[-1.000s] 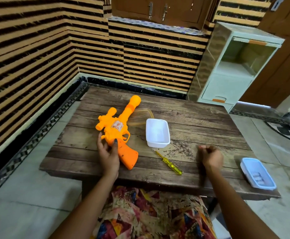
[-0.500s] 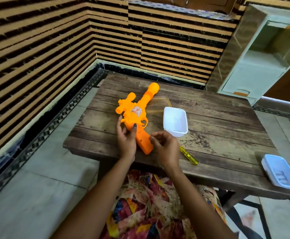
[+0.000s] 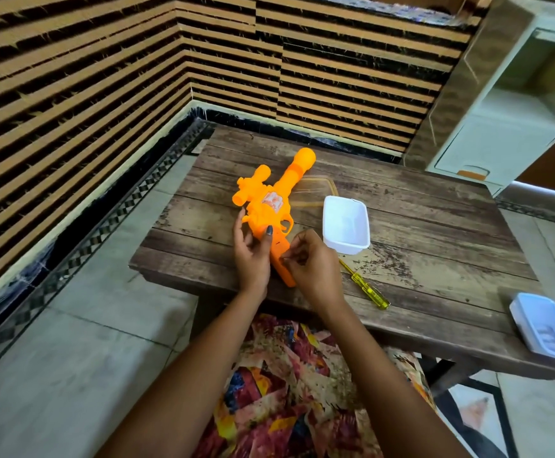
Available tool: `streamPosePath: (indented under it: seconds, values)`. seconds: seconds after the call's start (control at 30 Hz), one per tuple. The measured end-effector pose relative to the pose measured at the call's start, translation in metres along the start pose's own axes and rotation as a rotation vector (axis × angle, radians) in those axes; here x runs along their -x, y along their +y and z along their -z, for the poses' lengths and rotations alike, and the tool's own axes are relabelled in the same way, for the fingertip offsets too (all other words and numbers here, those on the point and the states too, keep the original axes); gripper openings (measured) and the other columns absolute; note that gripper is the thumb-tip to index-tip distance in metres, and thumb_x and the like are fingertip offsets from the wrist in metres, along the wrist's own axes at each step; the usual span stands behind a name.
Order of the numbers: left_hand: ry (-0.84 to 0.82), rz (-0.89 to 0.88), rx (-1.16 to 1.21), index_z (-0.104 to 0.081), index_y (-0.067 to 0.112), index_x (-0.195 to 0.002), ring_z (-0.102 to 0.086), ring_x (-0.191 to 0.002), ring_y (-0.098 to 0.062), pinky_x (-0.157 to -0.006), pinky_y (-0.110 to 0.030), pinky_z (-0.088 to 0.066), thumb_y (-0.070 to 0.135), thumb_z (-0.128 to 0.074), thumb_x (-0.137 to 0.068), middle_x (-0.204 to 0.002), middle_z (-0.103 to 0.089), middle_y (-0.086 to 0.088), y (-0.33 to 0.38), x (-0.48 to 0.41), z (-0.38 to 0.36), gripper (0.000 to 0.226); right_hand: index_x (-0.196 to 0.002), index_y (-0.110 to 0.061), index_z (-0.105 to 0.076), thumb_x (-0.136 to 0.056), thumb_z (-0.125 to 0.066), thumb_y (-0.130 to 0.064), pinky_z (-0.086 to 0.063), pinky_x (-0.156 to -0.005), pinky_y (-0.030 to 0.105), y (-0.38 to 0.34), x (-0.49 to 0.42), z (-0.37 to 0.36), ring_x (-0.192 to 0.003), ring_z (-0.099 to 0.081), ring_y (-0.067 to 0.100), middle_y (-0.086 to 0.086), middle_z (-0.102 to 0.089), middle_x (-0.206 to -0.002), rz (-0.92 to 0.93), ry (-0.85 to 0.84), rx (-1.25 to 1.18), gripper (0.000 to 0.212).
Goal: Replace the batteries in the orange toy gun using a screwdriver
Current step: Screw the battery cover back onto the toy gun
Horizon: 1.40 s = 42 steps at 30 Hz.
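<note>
The orange toy gun (image 3: 271, 206) lies flat on the wooden table (image 3: 418, 233), barrel pointing away from me. My left hand (image 3: 251, 256) grips its body near the trigger, thumb across the top. My right hand (image 3: 312, 262) rests on the gun's stock with pinched fingertips at the panel; whether something small is pinched there is hidden. A yellow screwdriver (image 3: 365, 285) lies on the table just right of my right hand, touched by neither hand.
A white plastic tub (image 3: 347, 226) stands right of the gun, with a clear lid (image 3: 319, 190) behind it. A blue-rimmed tray (image 3: 547, 325) holding small batteries sits at the table's near right corner. Striped walls close in behind and left.
My right hand came from the table's right side over to the gun's stock. The camera has moved closer and tilted down. My left hand stays on the gun.
</note>
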<state>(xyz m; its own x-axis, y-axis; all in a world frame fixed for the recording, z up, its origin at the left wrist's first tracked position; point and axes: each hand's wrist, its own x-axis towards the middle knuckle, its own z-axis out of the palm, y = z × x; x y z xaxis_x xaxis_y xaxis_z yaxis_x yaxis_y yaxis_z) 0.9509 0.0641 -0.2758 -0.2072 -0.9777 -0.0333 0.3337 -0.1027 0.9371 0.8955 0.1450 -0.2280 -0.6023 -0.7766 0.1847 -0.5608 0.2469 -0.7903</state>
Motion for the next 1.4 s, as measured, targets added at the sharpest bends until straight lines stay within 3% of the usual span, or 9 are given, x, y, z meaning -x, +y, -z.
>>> streamPosePath:
  seconds: [0.27, 0.47, 0.6, 0.73, 0.9, 0.97, 1.13, 1.27, 1.4]
  values:
    - [-0.003, -0.014, -0.025, -0.032, 0.024, -0.14, -0.055, -0.115, -0.016, -0.095, -0.034, -0.047, 0.011, -0.062, -0.087, -0.128, -0.055, -0.008, -0.001, 0.002, 0.001, 0.062, -0.071, -0.031, -0.043, -0.074, -0.068, 0.005, -0.053, -0.067, 0.032, 0.002, -0.001, 0.002, -0.073, -0.066, 0.016, 0.002, -0.067, -0.075, -0.03, -0.033, -0.124, 0.044]
    - [-0.006, -0.016, -0.019, -0.031, 0.022, -0.141, -0.055, -0.116, -0.019, -0.094, -0.032, -0.047, 0.009, -0.062, -0.087, -0.131, -0.054, -0.014, -0.003, 0.0, 0.002, 0.064, -0.075, -0.02, -0.047, -0.072, -0.063, 0.004, -0.053, -0.069, 0.036, -0.003, -0.012, 0.004, -0.073, -0.066, 0.017, -0.003, -0.065, -0.07, -0.08, -0.099, -0.026, 0.029]
    - [-0.012, -0.03, -0.014, -0.031, 0.02, -0.141, -0.055, -0.116, -0.018, -0.091, -0.027, -0.049, 0.008, -0.061, -0.087, -0.131, -0.053, -0.014, -0.002, 0.001, 0.002, 0.063, -0.069, -0.026, -0.045, -0.071, -0.062, 0.003, -0.053, -0.073, 0.034, -0.007, -0.025, 0.007, -0.077, -0.066, 0.016, -0.003, -0.066, -0.067, -0.164, -0.188, 0.015, 0.034]
    - [-0.019, -0.035, -0.012, -0.031, 0.019, -0.141, -0.054, -0.119, -0.02, -0.095, -0.033, -0.047, 0.008, -0.061, -0.087, -0.133, -0.052, -0.015, -0.001, 0.001, 0.003, 0.063, -0.072, -0.02, -0.05, -0.072, -0.062, 0.002, -0.051, -0.076, 0.031, -0.007, -0.037, 0.006, -0.086, -0.067, 0.019, 0.006, -0.072, -0.079, -0.245, -0.27, 0.037, 0.025]
    - [-0.026, -0.031, -0.013, -0.03, 0.017, -0.142, -0.055, -0.113, -0.013, -0.091, -0.023, -0.049, 0.007, -0.06, -0.087, -0.128, -0.053, -0.006, 0.001, 0.002, 0.002, 0.063, -0.073, -0.019, -0.052, -0.069, -0.069, -0.001, -0.05, -0.074, 0.033, -0.011, -0.046, 0.008, -0.091, -0.064, 0.023, 0.011, -0.069, -0.091, -0.268, -0.35, 0.098, 0.025]
    - [-0.025, -0.022, -0.008, -0.03, 0.019, -0.142, -0.056, -0.111, -0.012, -0.09, -0.024, -0.049, 0.007, -0.06, -0.087, -0.128, -0.053, -0.006, 0.001, 0.002, 0.002, 0.063, -0.078, -0.016, -0.053, -0.069, -0.072, -0.003, -0.051, -0.072, 0.034, -0.014, -0.05, 0.009, -0.088, -0.061, 0.024, 0.007, -0.063, -0.09, -0.306, -0.394, 0.14, 0.025]
    - [-0.019, -0.025, -0.018, -0.03, 0.019, -0.141, -0.055, -0.116, -0.017, -0.093, -0.029, -0.049, 0.008, -0.06, -0.087, -0.132, -0.052, -0.013, 0.001, 0.002, 0.004, 0.063, -0.068, -0.013, -0.051, -0.072, -0.072, -0.002, -0.056, -0.069, 0.036, -0.02, -0.058, 0.012, -0.059, -0.06, 0.02, 0.005, -0.058, -0.065, -0.425, -0.486, 0.132, 0.024]
    - [-0.012, -0.012, -0.014, -0.032, 0.02, -0.141, -0.055, -0.112, -0.011, -0.093, -0.028, -0.048, 0.008, -0.061, -0.087, -0.132, -0.053, -0.011, 0.002, 0.002, 0.003, 0.063, -0.066, -0.016, -0.051, -0.07, -0.074, 0.003, -0.05, -0.059, 0.027, -0.014, -0.052, 0.016, -0.056, -0.053, 0.014, 0.001, -0.053, -0.064, -0.374, -0.489, 0.012, 0.03]
    - [-0.04, -0.003, -0.002, -0.031, 0.023, -0.141, -0.055, -0.114, -0.011, -0.096, -0.03, -0.047, 0.01, -0.062, -0.086, -0.132, -0.053, -0.01, 0.003, 0.004, 0.003, 0.064, -0.073, -0.017, -0.051, -0.064, -0.068, 0.023, -0.048, -0.061, 0.023, 0.0, -0.037, 0.021, -0.064, -0.049, 0.009, -0.001, -0.051, -0.072, -0.297, -0.501, -0.178, 0.044]
